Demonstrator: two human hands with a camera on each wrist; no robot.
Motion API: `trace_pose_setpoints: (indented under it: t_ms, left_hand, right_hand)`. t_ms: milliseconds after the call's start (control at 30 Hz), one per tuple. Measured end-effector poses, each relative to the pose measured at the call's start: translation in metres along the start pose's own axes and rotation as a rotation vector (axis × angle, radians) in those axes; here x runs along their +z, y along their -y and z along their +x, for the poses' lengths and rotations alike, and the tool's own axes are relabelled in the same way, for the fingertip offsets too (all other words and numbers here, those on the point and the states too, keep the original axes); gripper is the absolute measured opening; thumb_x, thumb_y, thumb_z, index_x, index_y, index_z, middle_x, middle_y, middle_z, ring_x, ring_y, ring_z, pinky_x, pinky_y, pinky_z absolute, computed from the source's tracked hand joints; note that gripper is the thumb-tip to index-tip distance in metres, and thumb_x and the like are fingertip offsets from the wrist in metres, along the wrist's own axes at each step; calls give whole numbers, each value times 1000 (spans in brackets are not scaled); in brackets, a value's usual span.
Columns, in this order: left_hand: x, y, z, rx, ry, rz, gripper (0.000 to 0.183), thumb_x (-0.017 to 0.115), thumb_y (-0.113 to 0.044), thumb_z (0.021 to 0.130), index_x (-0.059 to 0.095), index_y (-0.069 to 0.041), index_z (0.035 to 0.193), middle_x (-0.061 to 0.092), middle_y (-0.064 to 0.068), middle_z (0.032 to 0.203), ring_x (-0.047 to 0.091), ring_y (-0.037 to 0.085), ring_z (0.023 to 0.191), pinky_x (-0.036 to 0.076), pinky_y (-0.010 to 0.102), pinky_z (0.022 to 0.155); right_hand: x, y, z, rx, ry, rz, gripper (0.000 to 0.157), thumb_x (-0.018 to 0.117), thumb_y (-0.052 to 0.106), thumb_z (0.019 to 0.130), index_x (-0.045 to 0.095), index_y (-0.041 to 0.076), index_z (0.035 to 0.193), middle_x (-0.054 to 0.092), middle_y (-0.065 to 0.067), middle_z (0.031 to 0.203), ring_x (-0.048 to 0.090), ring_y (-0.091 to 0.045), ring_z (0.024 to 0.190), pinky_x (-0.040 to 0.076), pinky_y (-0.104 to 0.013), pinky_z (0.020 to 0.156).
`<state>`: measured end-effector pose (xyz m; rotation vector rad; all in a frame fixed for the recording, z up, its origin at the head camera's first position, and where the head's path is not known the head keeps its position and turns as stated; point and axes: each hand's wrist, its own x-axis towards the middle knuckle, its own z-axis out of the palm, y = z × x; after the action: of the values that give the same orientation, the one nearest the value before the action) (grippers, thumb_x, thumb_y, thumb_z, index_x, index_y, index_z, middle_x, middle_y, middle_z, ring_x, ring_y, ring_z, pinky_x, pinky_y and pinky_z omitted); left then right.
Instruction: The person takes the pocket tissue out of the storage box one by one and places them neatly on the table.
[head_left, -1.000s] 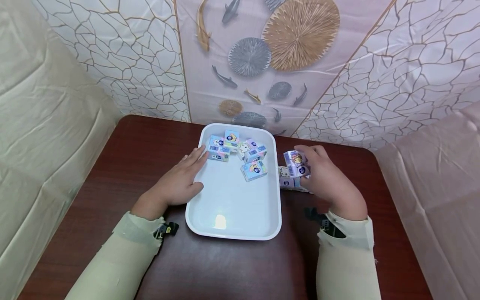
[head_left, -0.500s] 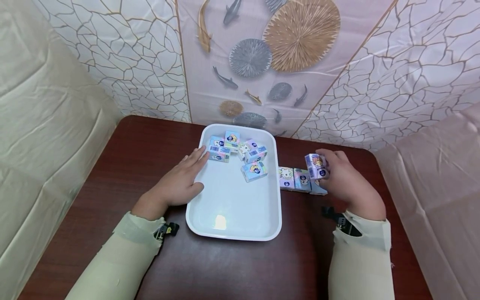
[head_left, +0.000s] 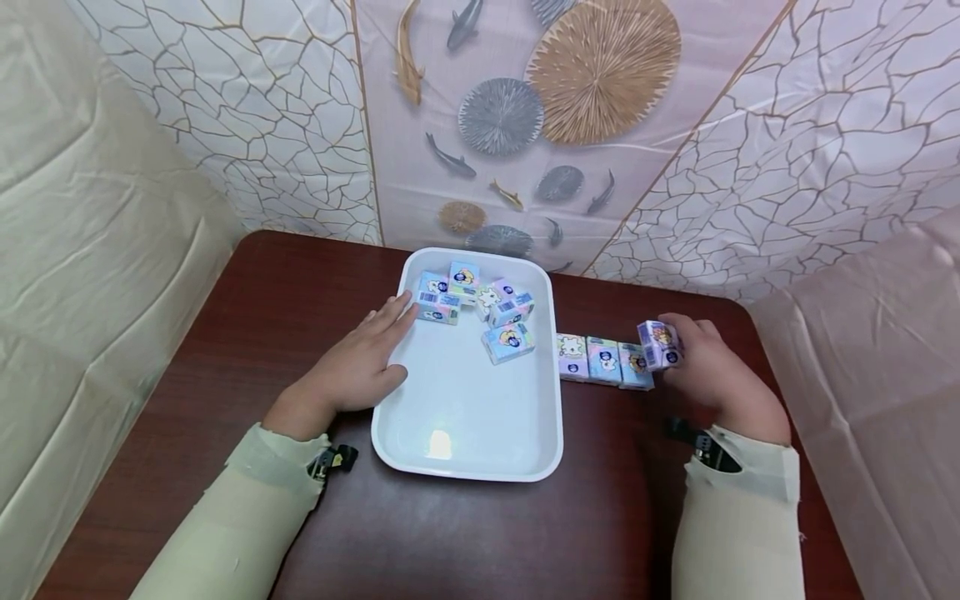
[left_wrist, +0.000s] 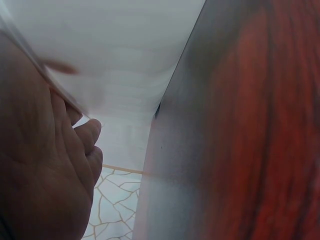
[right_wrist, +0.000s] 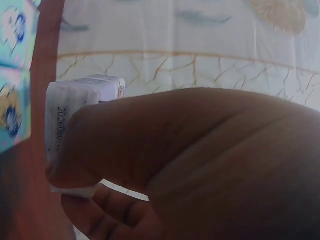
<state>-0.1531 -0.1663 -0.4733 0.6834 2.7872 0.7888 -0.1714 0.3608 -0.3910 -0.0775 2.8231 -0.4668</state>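
Note:
My right hand (head_left: 708,362) pinches a small lilac tissue pack (head_left: 658,346) with a cartoon print, just right of the row on the table. In the right wrist view the thumb lies across the white end of the tissue pack (right_wrist: 62,120), where printed digits show. The row has a lilac pack (head_left: 573,357) beside the tray, then two blue packs (head_left: 603,360). My left hand (head_left: 356,358) rests with spread fingers over the left rim of the white tray (head_left: 465,475). In the left wrist view the left hand (left_wrist: 55,145) lies along the tray's side.
Inside the tray, several blue and lilac tissue packs (head_left: 510,342) lie loosely toward the far end. A dark red-brown table (head_left: 450,542) carries everything. Patterned cloth (head_left: 495,192) hangs behind, and plain pale cloth (head_left: 862,358) stands at both sides.
My right hand has moved right and slightly nearer with the lilac tissue pack, from beside the tray to the row's right end, uncovering the row. My left hand has stayed put.

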Motion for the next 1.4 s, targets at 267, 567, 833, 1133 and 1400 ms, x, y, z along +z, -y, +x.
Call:
trace_pose_setpoints:
  t_ms: [267,567,833,1133,1400]
  left_hand:
    - [0,0,0,5,-2,3,88,53,-28,107,10,-16,182,-4,-1,192,0,31,179,12,59,144]
    - [1,0,0,1,0,-4,88,54,-29,107,9,-17,182,-4,-2,192,0,30,179,12,59,144]
    - [1,1,0,-2,-1,1,88,54,-29,107,10,-17,182,-4,-3,192,0,29,179,12,59,144]
    - [1,1,1,-1,-3,1,88,54,-29,107,10,-17,182,-4,-3,192,0,29,179,12,59,144]
    - [1,0,0,4,-8,-3,88,54,-28,106,12,-16,182,-3,-2,192,1,30,179,13,59,144]
  right_hand:
    - [5,-27,0,61,12,22,90,71,0,96,26,2,175,34,-44,154,50,-53,121,57,-68,98]
    - [22,-48,4,93,85,69,85,66,1,101,27,9,177,37,-38,157,45,-52,128,56,-70,104]
    - [32,-53,7,117,95,83,86,68,1,100,29,10,176,40,-36,154,47,-51,127,57,-68,102]
    - [38,-57,10,157,122,110,87,66,2,100,27,13,178,39,-34,156,47,-51,127,59,-67,101]
    - [39,-57,12,164,125,112,90,66,1,100,25,14,179,38,-35,157,48,-51,127,59,-66,101]
